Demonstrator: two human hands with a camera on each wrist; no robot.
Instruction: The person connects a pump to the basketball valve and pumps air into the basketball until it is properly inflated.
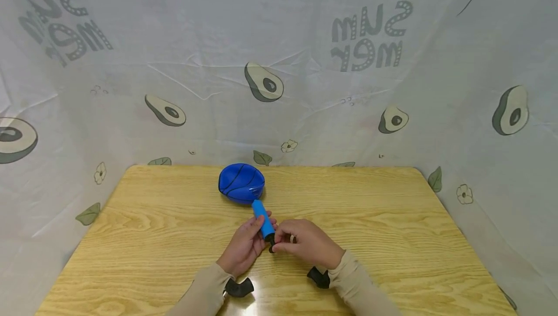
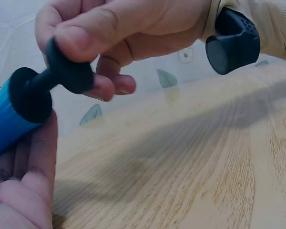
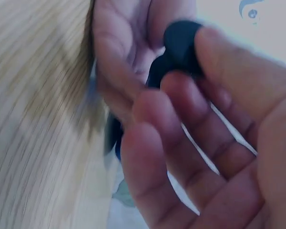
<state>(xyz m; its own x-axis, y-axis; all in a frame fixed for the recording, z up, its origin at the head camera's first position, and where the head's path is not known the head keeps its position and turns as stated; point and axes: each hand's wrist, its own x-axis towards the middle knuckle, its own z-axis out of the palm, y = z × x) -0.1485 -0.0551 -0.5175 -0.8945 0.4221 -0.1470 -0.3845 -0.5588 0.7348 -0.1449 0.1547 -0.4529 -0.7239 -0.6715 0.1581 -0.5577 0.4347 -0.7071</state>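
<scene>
The fingers of the left hand (image 1: 244, 249) hold a blue pump (image 1: 263, 219), thumb laid over its side and the other fingers beneath it. Just beside them, the fingers and thumb of the right hand (image 1: 309, 243) pinch the pump's black handle (image 2: 77, 78), whose short rod shows between knob and barrel. Ahead of the left fingers, the pump's tip reaches the near side of a blue ball (image 1: 241, 182) with black lines and a caved-in top.

The worktop (image 1: 375, 219) spreads to both sides of the fingers, its left and right edges well apart from them; its far edge runs just behind the ball. Beyond that edge and round both sides hangs a printed sheet (image 1: 209, 25).

The left palm turns up under the pump; the right hand comes in from the right, its back upward. Both forearms, in beige sleeves (image 1: 364, 287), slant in from below the fingers, a black wrist camera (image 1: 239, 288) at the inner side of each.

The worktop's near edge is cut off. Whether the tip enters the ball cannot be told. The right wrist view is blurred, the left hand hiding most of the pump there.
</scene>
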